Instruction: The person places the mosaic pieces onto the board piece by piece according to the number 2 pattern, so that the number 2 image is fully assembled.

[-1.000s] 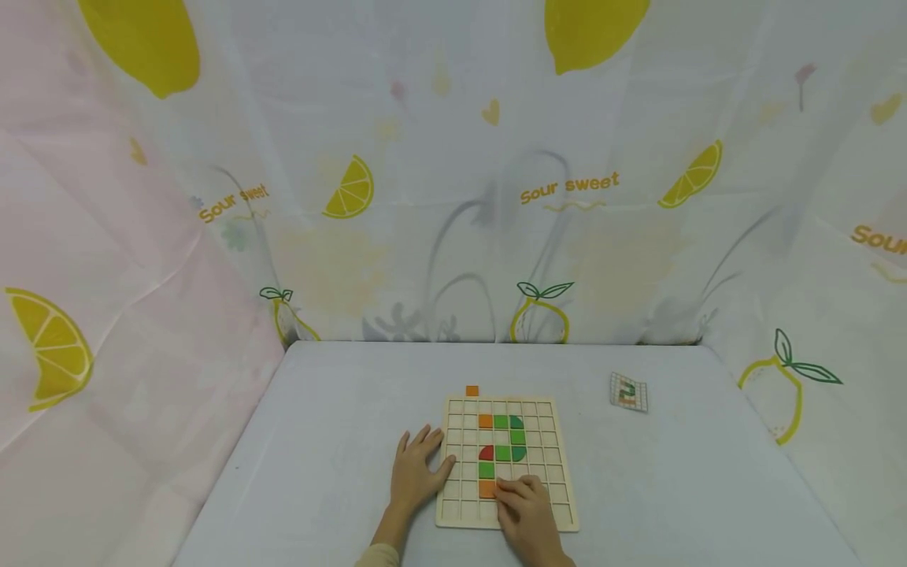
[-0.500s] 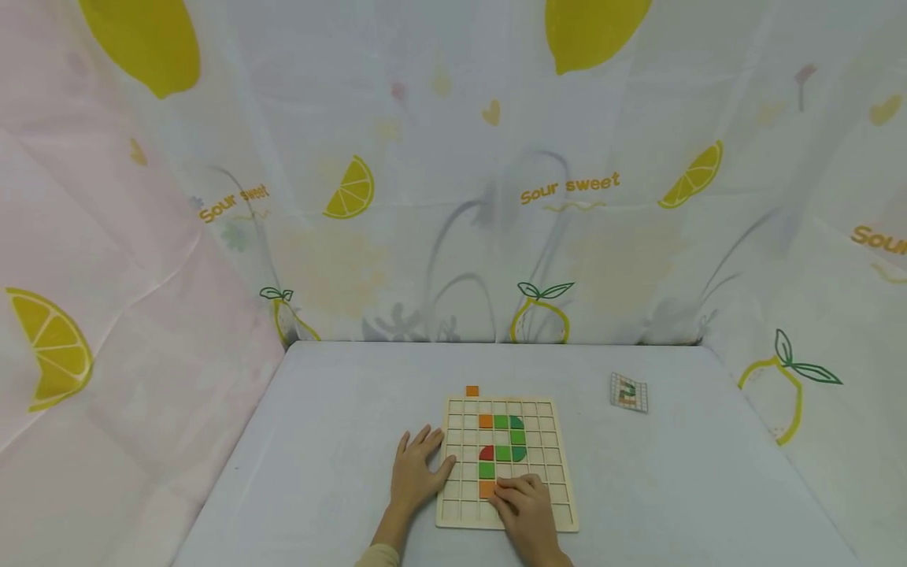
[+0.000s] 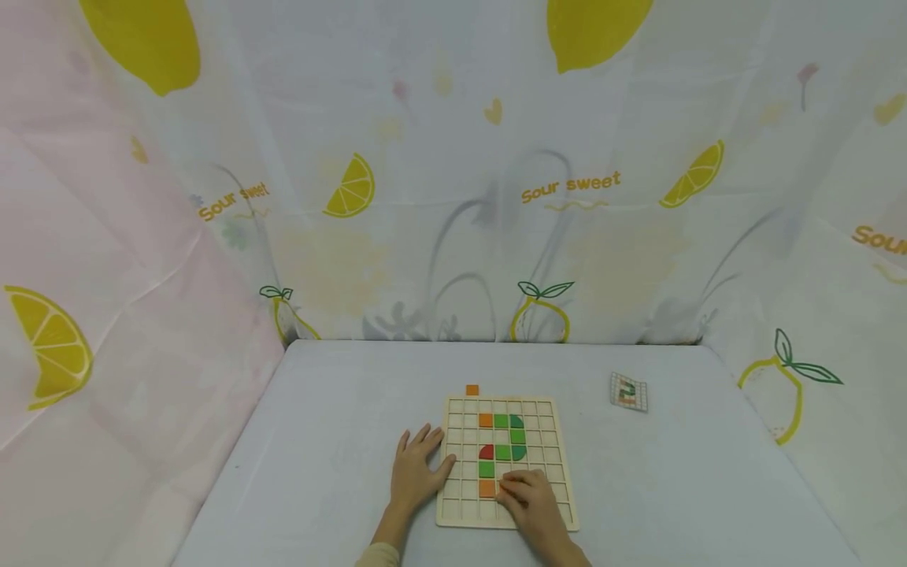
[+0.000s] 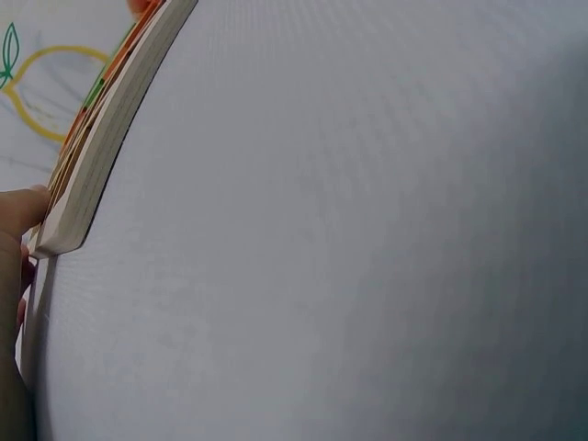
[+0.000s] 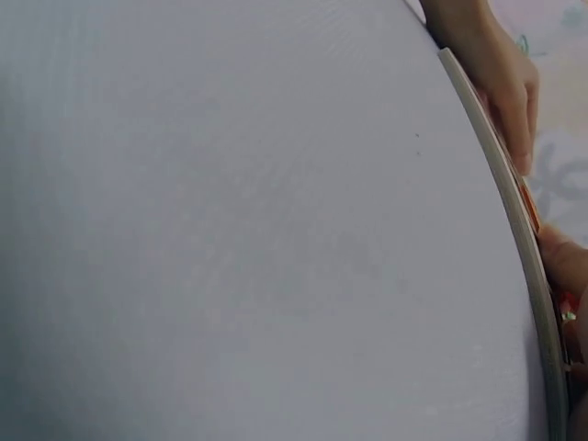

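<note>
A pale wooden grid board lies on the table, seen edge-on in both wrist views. My left hand rests along its left edge, fingers spread and thumb on the rim. Over the lower rows my right hand pinches an orange square tile, mostly covered by the fingers. Just left of it an orange tile sits in a cell. A green square, a red quarter-round, a dark green quarter-round and several other tiles trace a bent line up the board.
One loose orange tile lies behind the board's far edge. A small card printed with a coloured grid pattern lies to the right on the white table. Lemon-print cloth hangs behind and at both sides.
My right hand has shifted slightly right, uncovering more of the lower orange tile; the pinched tile now shows just right of it. The left hand and board have stayed put.
</note>
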`<act>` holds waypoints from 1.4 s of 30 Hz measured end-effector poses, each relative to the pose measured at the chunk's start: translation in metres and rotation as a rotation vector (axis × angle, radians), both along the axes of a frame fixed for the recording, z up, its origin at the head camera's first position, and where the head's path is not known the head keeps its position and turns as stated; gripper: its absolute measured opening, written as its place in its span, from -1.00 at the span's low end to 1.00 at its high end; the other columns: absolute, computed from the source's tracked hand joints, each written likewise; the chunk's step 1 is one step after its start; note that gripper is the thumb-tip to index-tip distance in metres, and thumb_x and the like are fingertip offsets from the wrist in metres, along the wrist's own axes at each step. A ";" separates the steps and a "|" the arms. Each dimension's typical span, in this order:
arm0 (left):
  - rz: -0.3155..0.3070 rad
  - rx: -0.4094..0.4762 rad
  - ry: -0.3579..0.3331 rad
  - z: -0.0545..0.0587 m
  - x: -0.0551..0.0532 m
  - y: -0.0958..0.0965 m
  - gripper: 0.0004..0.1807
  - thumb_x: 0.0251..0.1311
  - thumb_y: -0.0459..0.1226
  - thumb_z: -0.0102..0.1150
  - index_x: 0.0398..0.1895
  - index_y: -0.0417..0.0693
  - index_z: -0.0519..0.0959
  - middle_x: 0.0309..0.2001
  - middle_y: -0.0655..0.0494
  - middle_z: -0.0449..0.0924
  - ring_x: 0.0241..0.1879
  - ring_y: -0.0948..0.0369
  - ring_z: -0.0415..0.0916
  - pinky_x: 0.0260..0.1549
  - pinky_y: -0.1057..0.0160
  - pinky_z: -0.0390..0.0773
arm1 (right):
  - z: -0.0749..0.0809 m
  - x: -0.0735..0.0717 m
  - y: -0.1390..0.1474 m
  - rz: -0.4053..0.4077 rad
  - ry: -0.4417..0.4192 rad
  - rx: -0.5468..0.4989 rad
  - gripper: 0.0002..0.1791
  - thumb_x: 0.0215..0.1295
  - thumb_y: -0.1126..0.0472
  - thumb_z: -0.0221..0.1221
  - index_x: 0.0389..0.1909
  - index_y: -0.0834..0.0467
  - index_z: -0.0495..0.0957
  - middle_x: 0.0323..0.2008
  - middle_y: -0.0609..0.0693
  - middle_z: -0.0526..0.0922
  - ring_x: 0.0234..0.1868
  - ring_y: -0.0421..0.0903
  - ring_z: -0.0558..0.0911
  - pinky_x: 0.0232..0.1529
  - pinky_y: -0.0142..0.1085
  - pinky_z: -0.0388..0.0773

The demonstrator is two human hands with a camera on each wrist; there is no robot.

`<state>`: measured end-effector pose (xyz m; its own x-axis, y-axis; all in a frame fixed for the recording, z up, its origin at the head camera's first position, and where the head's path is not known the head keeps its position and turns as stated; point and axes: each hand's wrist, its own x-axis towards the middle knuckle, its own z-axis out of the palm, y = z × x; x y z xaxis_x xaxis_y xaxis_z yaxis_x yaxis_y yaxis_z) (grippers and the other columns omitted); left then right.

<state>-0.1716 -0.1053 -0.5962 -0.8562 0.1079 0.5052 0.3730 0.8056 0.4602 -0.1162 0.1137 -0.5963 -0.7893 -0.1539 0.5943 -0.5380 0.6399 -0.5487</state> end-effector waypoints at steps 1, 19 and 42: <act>0.002 -0.002 0.000 -0.001 0.000 0.000 -0.52 -0.08 -0.10 0.31 -0.08 -0.20 0.64 -0.07 -0.02 0.66 0.06 -0.02 0.53 0.18 -0.19 0.26 | 0.001 -0.001 0.001 0.004 -0.005 -0.014 -0.78 -0.23 0.29 0.45 -0.44 0.19 0.72 -0.33 -0.13 0.65 -0.27 -0.23 0.49 -0.29 -0.41 0.52; -0.004 0.000 0.012 0.001 0.003 0.001 -0.53 -0.08 -0.12 0.32 -0.09 -0.21 0.64 -0.07 -0.02 0.66 0.05 -0.03 0.53 0.19 -0.18 0.27 | -0.003 0.006 -0.006 -0.058 0.125 0.007 -0.81 -0.31 0.35 0.48 -0.57 0.20 0.70 -0.43 -0.11 0.52 -0.38 -0.22 0.46 -0.36 -0.55 0.41; -0.001 0.004 0.027 0.000 -0.001 0.000 -0.52 -0.10 -0.10 0.34 -0.10 -0.19 0.64 -0.07 -0.03 0.66 0.05 -0.03 0.53 0.18 -0.19 0.26 | 0.065 -0.132 -0.018 -0.011 -0.247 -0.018 -0.70 0.12 0.27 0.28 -0.19 0.40 0.61 -0.50 0.11 0.63 -0.55 -0.07 0.53 -0.55 -0.31 0.50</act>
<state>-0.1724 -0.1049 -0.5965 -0.8424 0.1070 0.5282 0.3862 0.8034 0.4532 -0.2480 0.0958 -0.5314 -0.9127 -0.1361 0.3852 -0.3790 0.6340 -0.6741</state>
